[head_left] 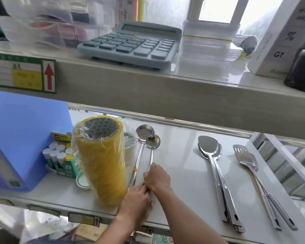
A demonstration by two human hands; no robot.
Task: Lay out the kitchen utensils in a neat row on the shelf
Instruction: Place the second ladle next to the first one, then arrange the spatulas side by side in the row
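Note:
Two steel ladles lie side by side on the white lower shelf (183, 173), bowls pointing away from me. The larger ladle (144, 132) lies on the left and has an orange tag on its handle. My left hand (137, 199) rests on the lower end of its handle. The smaller ladle (153, 141) is just to its right, and my right hand (157, 178) is closed around its handle. Farther right lie stacked steel spatulas (209, 148) and then a pair of slotted turners (245, 157), handles toward me.
A wrapped stack of yellow tape rolls (102, 155) stands close to the left of the ladles. Beyond it are a box of glue sticks (58, 155) and a blue file box (16, 138). The upper shelf edge (165, 92) overhangs, bearing a calculator (130, 43) and boxes.

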